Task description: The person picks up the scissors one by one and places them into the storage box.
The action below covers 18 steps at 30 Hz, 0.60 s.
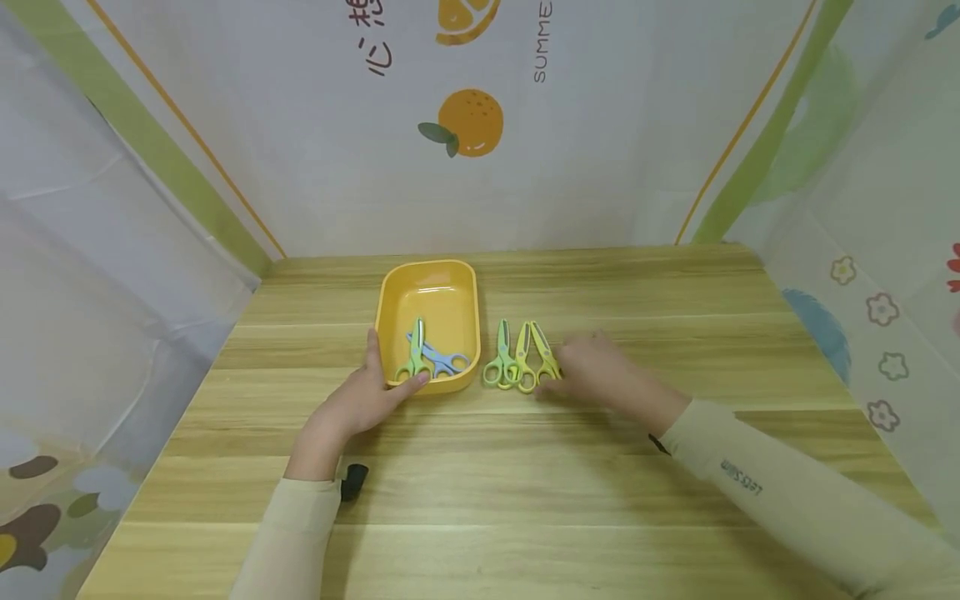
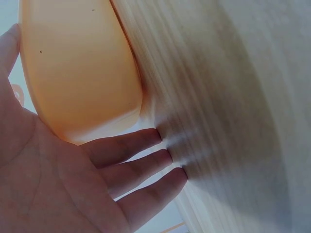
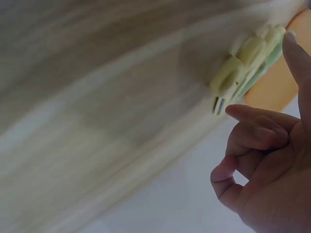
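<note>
Yellow scissors (image 1: pixel 543 346), at the right end of a row of three on the middle of the tabletop (image 1: pixel 450 500), nearer its far edge than the frame bottom; inner yellow scissors (image 1: pixel 524 350) just beside, then loose green scissors (image 1: pixel 503 337), finger loops crowded together, blades toward the far edge; right hand (image 1: pixel 600 371) at the row's right end, blurred from above, thumb and index finger extended toward the loops, other fingers bent, nothing grasped; whether it touches the outermost pair, cannot tell; yellow tray (image 1: pixel 438 304) just left of the row, nearer the tabletop's left edge than its right; inside, in its near part, tray-held green scissors (image 1: pixel 417 337) cross over blue scissors (image 1: pixel 442 360); left hand (image 1: pixel 363 396) spread about the tray's near left corner, not clenched, thumb over the near rim, three straight fingers (image 2: pixel 150 199) reaching down to the tabletop; beyond the far edge, pale cloth (image 1: pixel 585 167) with a printed orange (image 1: pixel 470 122).
</note>
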Tool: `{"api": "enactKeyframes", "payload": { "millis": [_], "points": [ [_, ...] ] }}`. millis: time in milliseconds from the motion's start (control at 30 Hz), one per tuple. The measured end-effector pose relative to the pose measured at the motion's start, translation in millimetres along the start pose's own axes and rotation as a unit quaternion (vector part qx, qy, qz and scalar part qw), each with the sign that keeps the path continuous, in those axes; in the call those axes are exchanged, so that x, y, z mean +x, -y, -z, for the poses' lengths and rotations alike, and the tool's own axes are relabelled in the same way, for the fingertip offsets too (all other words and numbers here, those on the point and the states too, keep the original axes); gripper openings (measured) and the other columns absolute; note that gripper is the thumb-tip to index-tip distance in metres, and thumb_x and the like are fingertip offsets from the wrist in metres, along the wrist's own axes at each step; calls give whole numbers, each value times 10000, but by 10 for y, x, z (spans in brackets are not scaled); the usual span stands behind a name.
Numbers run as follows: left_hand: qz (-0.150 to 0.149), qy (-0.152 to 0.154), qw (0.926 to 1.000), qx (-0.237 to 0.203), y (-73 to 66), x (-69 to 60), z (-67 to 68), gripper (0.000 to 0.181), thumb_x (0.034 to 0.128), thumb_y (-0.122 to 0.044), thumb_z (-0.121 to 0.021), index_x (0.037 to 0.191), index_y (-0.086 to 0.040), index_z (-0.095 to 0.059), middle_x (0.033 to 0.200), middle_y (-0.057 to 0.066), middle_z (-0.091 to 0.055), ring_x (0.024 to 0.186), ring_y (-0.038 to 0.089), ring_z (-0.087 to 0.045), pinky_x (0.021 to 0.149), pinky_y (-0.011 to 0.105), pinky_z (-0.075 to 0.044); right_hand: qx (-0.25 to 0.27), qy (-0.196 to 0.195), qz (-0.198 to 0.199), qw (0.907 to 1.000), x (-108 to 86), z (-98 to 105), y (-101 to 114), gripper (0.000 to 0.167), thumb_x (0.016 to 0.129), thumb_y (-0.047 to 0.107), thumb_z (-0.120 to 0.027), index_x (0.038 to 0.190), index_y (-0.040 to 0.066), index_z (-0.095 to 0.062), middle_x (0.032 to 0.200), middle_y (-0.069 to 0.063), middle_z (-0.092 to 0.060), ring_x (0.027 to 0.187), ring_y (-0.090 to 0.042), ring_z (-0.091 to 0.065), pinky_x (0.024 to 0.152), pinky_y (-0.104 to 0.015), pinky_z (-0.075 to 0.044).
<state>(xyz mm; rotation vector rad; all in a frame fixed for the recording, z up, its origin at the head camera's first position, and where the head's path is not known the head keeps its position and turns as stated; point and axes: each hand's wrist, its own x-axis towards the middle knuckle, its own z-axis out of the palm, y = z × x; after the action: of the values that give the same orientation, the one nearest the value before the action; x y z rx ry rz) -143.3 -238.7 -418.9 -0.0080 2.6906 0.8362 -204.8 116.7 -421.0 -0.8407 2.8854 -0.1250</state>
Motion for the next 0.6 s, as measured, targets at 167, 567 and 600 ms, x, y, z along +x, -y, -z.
{"api": "enactKeyframes", "payload": {
  "millis": [167, 567, 600],
  "points": [
    [-2, 1, 10000, 12, -8, -3, -4, 1291, 975, -821, -474, 1595, -81, 385, 1689, 385, -251, 1539, 519, -384, 1222, 661, -365, 3, -44, 25, 10000, -42, -62, 4, 612, 863, 691, -772, 606, 215, -486, 660, 32, -591, 629, -166, -524, 1007, -635, -482],
    [-63, -53, 10000, 49, -12, -6, -2, 1292, 981, -809, -481, 1606, -45, 354, 1670, 392, -294, 1518, 510, -426, 1204, 653, -392, -340, -359, 104, 9987, -55, -134, 11, 632, 865, 697, -768, 612, 217, -443, 653, 32, -564, 612, -157, -491, 889, -549, -515],
    [-73, -63, 9999, 34, -7, -2, -4, 1294, 979, -809, -483, 1610, -41, 346, 1670, 390, -296, 1516, 506, -430, 1204, 652, -392, -358, -391, 104, 9985, -59, -142, 9, 634, 868, 693, -768, 609, 215, -442, 656, 29, -566, 614, -158, -501, 907, -564, -523]
  ]
}}
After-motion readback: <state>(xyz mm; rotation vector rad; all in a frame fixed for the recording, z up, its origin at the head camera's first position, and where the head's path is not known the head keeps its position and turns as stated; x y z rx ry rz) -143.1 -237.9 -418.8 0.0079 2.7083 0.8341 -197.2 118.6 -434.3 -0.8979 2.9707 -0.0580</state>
